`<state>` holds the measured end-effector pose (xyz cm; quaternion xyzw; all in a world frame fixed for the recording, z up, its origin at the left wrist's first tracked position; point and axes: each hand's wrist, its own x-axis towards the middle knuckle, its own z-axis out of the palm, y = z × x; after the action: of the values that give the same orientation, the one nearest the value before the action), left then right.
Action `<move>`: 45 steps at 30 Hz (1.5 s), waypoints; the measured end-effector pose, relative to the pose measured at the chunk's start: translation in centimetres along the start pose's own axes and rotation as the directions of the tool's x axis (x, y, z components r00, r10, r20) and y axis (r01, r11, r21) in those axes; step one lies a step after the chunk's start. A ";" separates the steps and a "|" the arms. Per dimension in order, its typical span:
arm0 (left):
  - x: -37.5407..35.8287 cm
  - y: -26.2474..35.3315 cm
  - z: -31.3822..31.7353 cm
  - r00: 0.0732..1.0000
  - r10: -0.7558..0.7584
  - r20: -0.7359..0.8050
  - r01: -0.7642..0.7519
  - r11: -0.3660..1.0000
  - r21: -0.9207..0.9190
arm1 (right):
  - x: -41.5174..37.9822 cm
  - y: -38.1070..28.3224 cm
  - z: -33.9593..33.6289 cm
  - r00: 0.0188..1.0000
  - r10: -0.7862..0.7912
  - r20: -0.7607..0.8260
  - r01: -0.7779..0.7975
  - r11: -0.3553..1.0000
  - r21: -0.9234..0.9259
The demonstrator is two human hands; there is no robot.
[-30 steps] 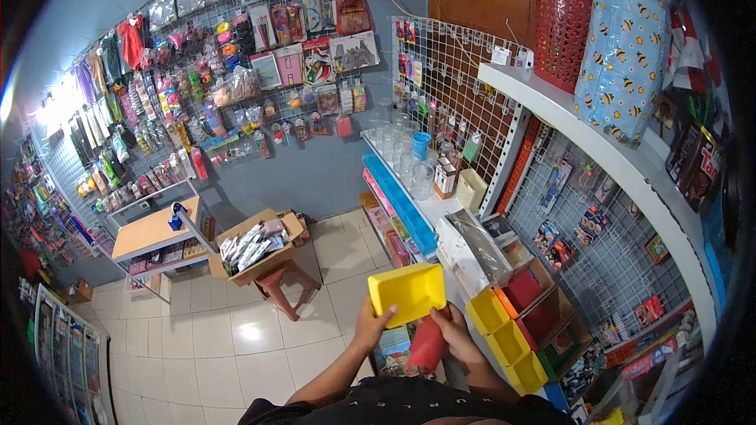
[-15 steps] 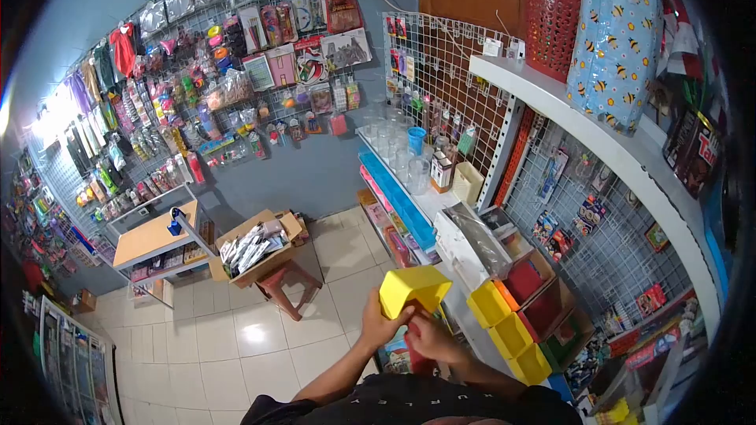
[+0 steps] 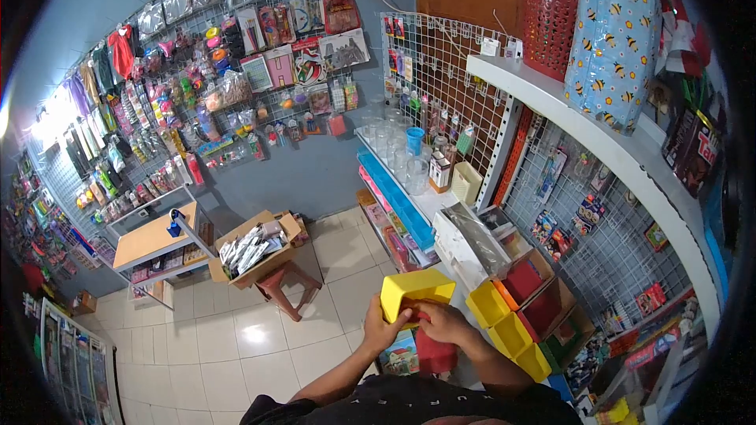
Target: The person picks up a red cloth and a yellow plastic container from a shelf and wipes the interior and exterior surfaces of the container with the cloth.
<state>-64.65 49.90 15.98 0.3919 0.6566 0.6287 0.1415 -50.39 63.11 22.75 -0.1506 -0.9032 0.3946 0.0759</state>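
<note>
A yellow plastic bin, tilted with its open side toward me, is in my left hand, the fingers and thumb closed on its left wall. My right hand is closed at the bin's opening, with a bit of red at the fingertips. Below it hangs a red cloth-like piece, probably the same thing, though the hand hides the link. Under my hands is a picture-covered item. To the right, several more yellow bins stand in a row beside red ones.
A white shelf ahead carries glass jars, a blue cup and a long white box. Farther left, an open cardboard box of packets rests on a brown stool. A curved upper shelf juts out at right.
My right hand has moved up and right, into the bin's opening. More of the red piece shows below it. The bin has shifted slightly right in my left hand.
</note>
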 end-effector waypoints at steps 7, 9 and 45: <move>0.5 1.0 -0.1 0.998 -0.044 0.044 0.045 0.999 -0.013 | 0.9 1.6 0.9 0.982 -0.186 -0.040 0.187 0.982 0.028; 0.3 0.7 -0.3 0.998 -0.047 0.043 0.047 0.999 -0.001 | 1.2 1.4 -0.1 0.994 -0.107 -0.009 0.107 0.988 0.107; 0.4 2.6 -0.3 0.993 0.088 -0.074 -0.090 0.995 -0.034 | 0.6 0.0 -0.4 0.968 -0.203 -0.146 0.220 0.970 0.108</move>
<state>-64.24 49.67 18.55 0.3950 0.6315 0.6603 0.0965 -50.89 63.55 23.06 -0.0745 -0.8809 0.4283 0.1870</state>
